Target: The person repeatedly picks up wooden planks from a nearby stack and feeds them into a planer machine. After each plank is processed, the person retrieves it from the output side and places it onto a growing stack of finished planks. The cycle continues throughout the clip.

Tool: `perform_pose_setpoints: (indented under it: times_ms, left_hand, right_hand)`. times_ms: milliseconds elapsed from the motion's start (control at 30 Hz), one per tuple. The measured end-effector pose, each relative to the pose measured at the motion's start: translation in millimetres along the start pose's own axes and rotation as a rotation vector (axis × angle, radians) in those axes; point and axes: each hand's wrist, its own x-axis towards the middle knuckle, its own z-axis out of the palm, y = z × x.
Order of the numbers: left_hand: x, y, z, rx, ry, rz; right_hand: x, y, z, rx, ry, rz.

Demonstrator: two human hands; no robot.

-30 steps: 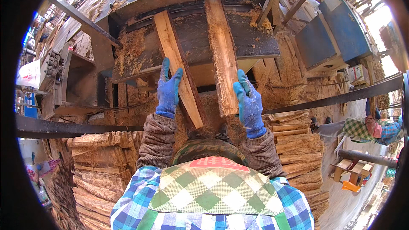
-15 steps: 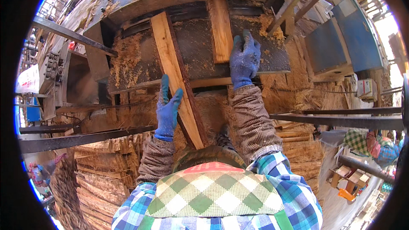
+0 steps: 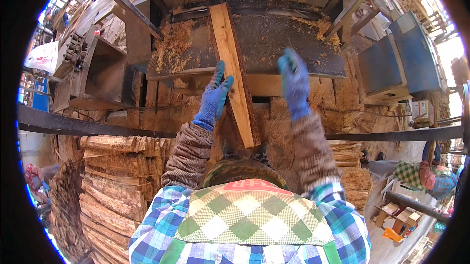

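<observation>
A long wooden plank (image 3: 234, 73) with bark along its edge slants from the machine's slot toward my body. My left hand (image 3: 213, 92), in a blue glove with darker fingertips, grips its left edge, the thumb over the top face and the fingers along the side. My right hand (image 3: 294, 80), gloved the same way, hovers off to the right of the plank above the machine bed's front edge. It is blurred by motion, but its thumb and fingers look apart and nothing shows in them. The plank's far end rests on the dark machine bed (image 3: 274, 44) at the slot.
Sawdust (image 3: 176, 44) lies heaped on the bed's left side. Metal bars (image 3: 125, 4) slope down on both sides, and a dark rail (image 3: 98, 126) crosses at the left. Stacked slabs (image 3: 110, 190) stand at lower left. Blue metal boxes (image 3: 382, 68) are at the right; another person (image 3: 416, 176) is beyond.
The short board that lay under my right hand has gone from the bed. My right hand has drawn back toward me. My left hand stays at the plank, which now lies steeper in view.
</observation>
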Motion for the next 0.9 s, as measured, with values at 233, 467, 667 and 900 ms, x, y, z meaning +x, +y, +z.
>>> perform_pose_setpoints:
  times_ms: [233,467,667,900]
  left_hand:
    - [-20.4,-7.3,31.6,-0.058,-0.304,-0.080]
    - [-30.6,15.1,54.0,-0.219,-0.344,-0.110]
    - [1.1,36.6,38.9,-0.207,-0.105,0.000]
    - [55.7,29.3,24.1,0.146,0.311,0.307]
  right_hand:
    - [-170.4,-19.7,-8.4,0.087,-0.088,0.255]
    - [-127.9,-30.2,-60.6,0.118,0.050,0.237]
    - [-102.4,-24.3,-60.6,0.225,0.023,0.259]
    - [-55.2,-0.8,-41.3,0.006,0.171,0.279]
